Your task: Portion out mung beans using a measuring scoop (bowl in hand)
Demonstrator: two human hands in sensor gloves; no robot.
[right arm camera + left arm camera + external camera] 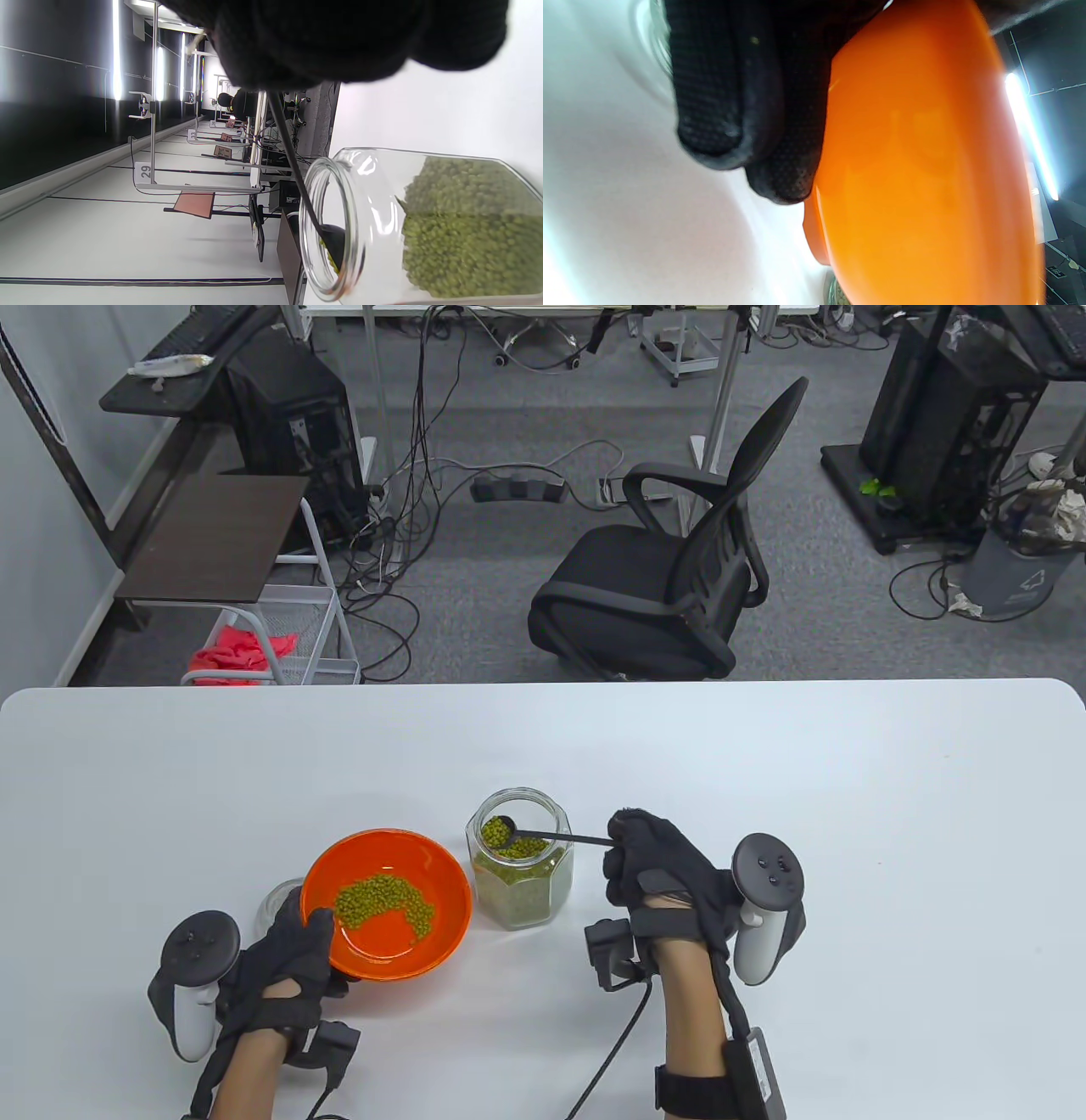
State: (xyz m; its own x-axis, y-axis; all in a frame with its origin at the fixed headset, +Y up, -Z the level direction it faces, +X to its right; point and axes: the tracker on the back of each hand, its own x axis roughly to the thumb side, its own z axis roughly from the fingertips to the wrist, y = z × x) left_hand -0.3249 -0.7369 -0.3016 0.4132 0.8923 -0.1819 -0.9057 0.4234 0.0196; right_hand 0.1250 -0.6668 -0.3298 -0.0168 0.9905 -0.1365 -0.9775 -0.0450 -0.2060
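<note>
Table view, from left: the left hand (284, 963) grips the near-left rim of the orange bowl (441, 899), thumb hooked over the edge and fingers curled beneath, as the left wrist view confirms with fingertips (780, 178) pressed to the bowl's underside. A loose drift of mung beans (386, 902) already lies in the bowl. A clear glass object, possibly the jar's lid (276, 902), peeks out just behind that hand. Just right of the bowl stands the open glass jar (519, 869), partly full of beans. The black measuring scoop (499, 830) sits at the jar mouth, its cup loaded with beans, and its thin handle runs right into the right hand (653, 865), whose curled fingers pinch the handle's end.

By my reading, the step in hand is lifting a filled scoop out of the jar. The next move calls for clearing the glass rim without tipping the cup, carrying it level leftward over the bowl, then rolling the wrist to pour.

Everything rests on a white table (848, 814). Beyond it lie grey carpet, a black office chair (670, 577), tangled cables, a small wire cart with red cloth and dark equipment racks.
</note>
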